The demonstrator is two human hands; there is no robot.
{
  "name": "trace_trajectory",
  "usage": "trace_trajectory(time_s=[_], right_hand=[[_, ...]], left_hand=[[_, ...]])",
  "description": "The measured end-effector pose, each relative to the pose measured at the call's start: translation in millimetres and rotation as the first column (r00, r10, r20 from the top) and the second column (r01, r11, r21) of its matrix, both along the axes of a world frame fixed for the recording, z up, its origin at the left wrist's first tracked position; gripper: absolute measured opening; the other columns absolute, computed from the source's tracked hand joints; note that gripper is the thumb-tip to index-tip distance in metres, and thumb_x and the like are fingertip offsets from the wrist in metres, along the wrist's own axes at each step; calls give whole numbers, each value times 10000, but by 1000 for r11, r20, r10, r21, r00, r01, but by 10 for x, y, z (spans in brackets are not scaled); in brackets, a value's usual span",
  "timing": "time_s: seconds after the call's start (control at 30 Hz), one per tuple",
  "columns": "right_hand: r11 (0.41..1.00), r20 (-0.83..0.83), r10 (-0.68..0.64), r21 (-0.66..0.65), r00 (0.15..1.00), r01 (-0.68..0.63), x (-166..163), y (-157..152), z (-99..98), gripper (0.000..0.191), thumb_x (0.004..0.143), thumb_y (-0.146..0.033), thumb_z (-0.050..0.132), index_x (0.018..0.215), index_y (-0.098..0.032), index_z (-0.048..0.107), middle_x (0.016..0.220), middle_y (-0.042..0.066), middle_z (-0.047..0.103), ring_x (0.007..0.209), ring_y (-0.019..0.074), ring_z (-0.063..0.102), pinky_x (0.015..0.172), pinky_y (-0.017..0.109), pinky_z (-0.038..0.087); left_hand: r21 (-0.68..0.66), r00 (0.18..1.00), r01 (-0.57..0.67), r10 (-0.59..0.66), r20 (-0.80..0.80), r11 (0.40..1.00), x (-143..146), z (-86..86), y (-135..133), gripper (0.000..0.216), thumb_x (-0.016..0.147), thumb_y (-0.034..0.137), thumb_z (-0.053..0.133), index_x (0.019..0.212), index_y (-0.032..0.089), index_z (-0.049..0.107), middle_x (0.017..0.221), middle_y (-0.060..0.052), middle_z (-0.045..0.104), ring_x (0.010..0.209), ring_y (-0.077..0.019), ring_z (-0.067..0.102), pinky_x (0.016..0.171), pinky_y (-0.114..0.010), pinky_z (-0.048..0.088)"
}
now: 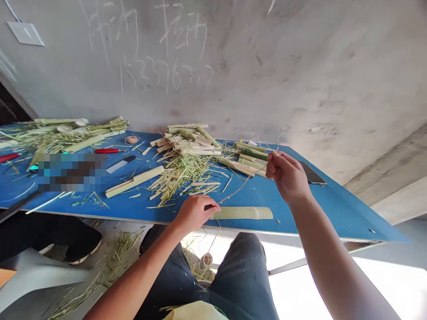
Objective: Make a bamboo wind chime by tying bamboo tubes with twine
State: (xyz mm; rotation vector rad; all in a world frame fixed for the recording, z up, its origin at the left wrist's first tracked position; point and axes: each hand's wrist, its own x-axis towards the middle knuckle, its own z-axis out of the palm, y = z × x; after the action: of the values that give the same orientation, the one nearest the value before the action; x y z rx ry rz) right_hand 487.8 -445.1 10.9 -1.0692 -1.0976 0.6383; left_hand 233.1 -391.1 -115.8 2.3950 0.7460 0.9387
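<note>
My left hand [194, 213] is closed near the front edge of the blue table [320, 209], pinching a thin string [237, 189] together with the end of a flat pale bamboo slat [243, 213] that lies on the table. My right hand [287, 175] is raised above the table, fingers pinched on the same string, which runs taut between both hands. A tail of the string hangs from the left hand toward a small spool [207, 259] on the floor between my knees.
Split bamboo pieces [190, 140] and green shavings [180, 173] are heaped mid-table, more bamboo tubes [250, 155] beside my right hand. A phone [312, 174] lies at the right, a knife [120, 163] and red-handled tool [108, 151] at the left. Another person's legs [43, 233] sit at left.
</note>
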Motion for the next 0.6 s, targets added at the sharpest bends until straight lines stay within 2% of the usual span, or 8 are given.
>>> trace_trajectory(time_s=[0.13,0.2,0.33,0.37,0.43,0.47,0.53,0.6], right_hand=[[996,101,79,-54,992,-73,-36,202,70,302,849,-476,751,781,-210,625,590,-45,463,512,100,428,480,225,368],[987,281,81,-158,956,-38,-19,330,93,252,956,-420,618,820,-209,624,641,-21,526,539,106,480,515,227,404],[835,735,158,-456,659,308,38,405,-65,192,967,-346,623,914,-179,700,788,79,715,724,204,677,655,305,516],[815,800,151,-433,581,384,22,361,-140,196,950,-352,657,973,-168,722,857,112,750,808,252,712,706,346,537],[864,891,54,-268,451,426,-73,215,-296,302,979,-388,638,1156,-160,727,1063,159,779,986,323,731,814,418,554],[913,926,18,-169,376,372,-151,128,-368,356,1022,-411,581,1256,-171,703,1181,159,769,1061,331,726,865,438,553],[992,959,66,-93,277,85,-335,-32,-489,397,1084,-426,493,1365,-200,659,1339,136,725,1173,308,700,952,434,540],[979,975,171,-150,145,-141,-493,-138,-589,345,1095,-406,502,1319,-216,684,1265,111,756,1134,287,707,962,427,529]], left_hand=[[9,1000,14,-14,7,1000,14,-23,20,69,898,187,830,832,201,815,864,-28,811,861,-202,737,819,-302,528],[15,1000,16,-16,11,1000,23,-40,26,75,896,178,832,826,184,805,870,-43,794,880,-206,715,854,-314,516],[14,1000,15,-15,12,1000,19,-59,30,61,898,178,831,843,170,805,828,-40,759,809,-188,687,766,-294,496],[14,1000,15,-15,13,1000,14,-60,30,60,896,179,834,843,171,806,819,-38,755,798,-186,685,753,-292,492],[19,1000,15,-16,17,1000,3,-59,29,48,894,178,836,854,176,810,820,-35,758,802,-185,691,757,-291,496],[23,1000,17,-17,19,1000,-2,-58,28,40,894,175,835,861,180,813,826,-35,762,811,-186,697,768,-292,502],[42,1000,15,-16,22,999,-7,-54,21,50,890,156,833,856,185,812,829,-35,765,828,-193,706,786,-296,514],[67,1000,3,-5,29,998,-7,-50,11,73,874,121,837,846,182,807,828,-39,766,832,-199,709,782,-299,520]])
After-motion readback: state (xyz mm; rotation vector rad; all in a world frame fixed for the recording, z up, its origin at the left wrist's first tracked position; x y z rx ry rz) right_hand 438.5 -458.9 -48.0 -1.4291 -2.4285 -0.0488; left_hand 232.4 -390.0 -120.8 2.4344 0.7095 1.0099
